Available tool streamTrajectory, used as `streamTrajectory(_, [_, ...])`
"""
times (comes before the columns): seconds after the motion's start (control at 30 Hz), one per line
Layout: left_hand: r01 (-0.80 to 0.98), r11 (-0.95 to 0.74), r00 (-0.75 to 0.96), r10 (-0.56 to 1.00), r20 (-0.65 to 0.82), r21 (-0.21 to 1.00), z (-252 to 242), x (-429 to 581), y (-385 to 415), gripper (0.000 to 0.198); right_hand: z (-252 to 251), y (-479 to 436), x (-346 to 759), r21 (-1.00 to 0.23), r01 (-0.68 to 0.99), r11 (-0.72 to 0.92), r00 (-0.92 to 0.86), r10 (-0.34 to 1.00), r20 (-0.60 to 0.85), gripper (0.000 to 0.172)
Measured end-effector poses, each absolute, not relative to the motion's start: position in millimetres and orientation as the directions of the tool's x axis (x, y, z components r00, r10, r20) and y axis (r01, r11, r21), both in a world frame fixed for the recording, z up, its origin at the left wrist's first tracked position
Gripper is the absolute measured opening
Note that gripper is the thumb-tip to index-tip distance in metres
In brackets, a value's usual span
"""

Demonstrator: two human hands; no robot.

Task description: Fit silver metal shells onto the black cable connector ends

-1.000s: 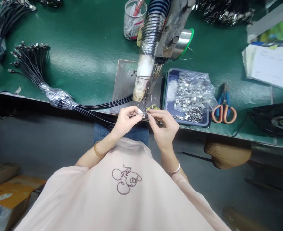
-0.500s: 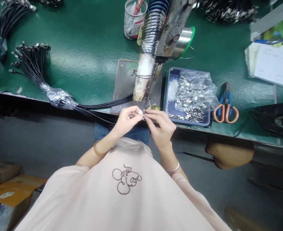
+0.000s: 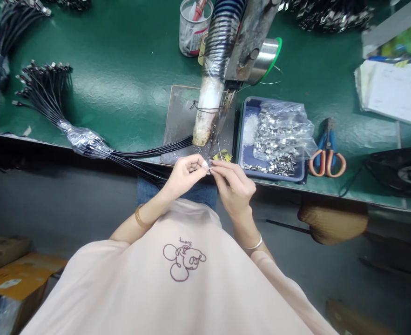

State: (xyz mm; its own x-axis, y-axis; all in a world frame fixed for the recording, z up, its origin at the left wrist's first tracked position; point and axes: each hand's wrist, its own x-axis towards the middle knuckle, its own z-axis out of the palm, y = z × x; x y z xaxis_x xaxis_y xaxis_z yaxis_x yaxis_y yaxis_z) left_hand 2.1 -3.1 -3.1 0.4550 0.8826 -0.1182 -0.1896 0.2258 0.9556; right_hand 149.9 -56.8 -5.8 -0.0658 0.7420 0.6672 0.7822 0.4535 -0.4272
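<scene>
Left hand point(image 3: 183, 174) and right hand point(image 3: 236, 186) meet fingertip to fingertip at the near edge of the green surface point(image 3: 121, 83), both pinched on one small metal piece point(image 3: 209, 164) held between them; too small to tell its exact shape, or whether a cable end is in it. A second ago the right hand's fingers sat slightly apart from the left's, further right; now they have closed in and touch, so the piece looks shared by both hands, probably being fitted or aligned.

Black cable bundle point(image 3: 86, 142) runs in from the left of the left hand, wrapped in clear film, its strands passing under that hand's wrist. Just beyond the fingertips: grey plate point(image 3: 180, 116) with the hose-wrapped tool point(image 3: 214, 93) standing on it, tip close above the hands. Right of the right hand, near: blue tray point(image 3: 243, 116) holding a bag of metal clips point(image 3: 278, 137). Further right, scissors point(image 3: 326, 156). Far side: clear cup point(image 3: 191, 28), solder spool point(image 3: 268, 53).
</scene>
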Motion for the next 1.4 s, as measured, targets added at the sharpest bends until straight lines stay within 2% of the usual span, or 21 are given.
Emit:
streamTrajectory(0.2, [-0.19, 0.194, 0.422, 0.901, -0.098, 0.962, -2.3, 2.4, -5.1, 0.023, -4.5, -57.2, 146.0, -0.507, 0.755, 0.416, -0.007, 0.778, 0.628, 0.01])
streamTrajectory(0.4, [-0.19, 0.173, 0.351, 0.931, -0.098, 0.966, -3.1, 4.0, -7.6, 0.019, -0.2, -55.8, 146.1, -0.652, 0.693, 0.308, 0.201, 0.786, 0.585, 0.009])
streamTrajectory(0.47, [-0.185, 0.177, 0.333, 0.937, -0.108, 0.967, -2.4, 4.6, -7.7, 0.018, 0.2, -57.2, 146.5, -0.635, 0.689, 0.351, 0.199, 0.75, 0.631, 0.01])
streamTrajectory(0.6, [-0.179, 0.173, 0.311, 0.944, -0.111, 0.968, -0.2, 4.5, -6.6, 0.017, -3.6, -60.6, 144.9, -0.528, 0.694, 0.49, 0.035, 0.709, 0.704, 0.014])
streamTrajectory(0.67, [-0.19, 0.181, 0.304, 0.945, -0.117, 0.965, 0.1, 4.2, -5.7, 0.017, -6.8, -60.5, 143.7, -0.576, 0.676, 0.46, 0.082, 0.73, 0.678, 0.013])
streamTrajectory(0.77, [-0.205, 0.206, 0.301, 0.943, -0.139, 0.957, -0.6, 4.4, -4.2, 0.018, -9.8, -58.0, 143.1, -0.714, 0.602, 0.359, 0.224, 0.782, 0.582, 0.007])
streamTrajectory(0.83, [-0.206, 0.217, 0.306, 0.941, -0.148, 0.954, -1.1, 4.9, -2.8, 0.02, -10.1, -55.9, 143.6, -0.733, 0.585, 0.347, 0.223, 0.8, 0.556, 0.007])
streamTrajectory(1.1, [-0.206, 0.188, 0.288, 0.95, -0.125, 0.96, -2.4, 7.9, 2.3, 0.03, -13.0, -49.2, 147.4, -0.467, 0.746, 0.475, 0.013, 0.69, 0.723, 0.014])
streamTrajectory(1.4, [-0.155, 0.176, 0.217, 0.966, -0.141, 0.972, -4.2, 11.8, 2.4, 0.017, -14.7, -45.0, 146.8, -0.362, 0.795, 0.487, -0.048, 0.646, 0.762, 0.019])
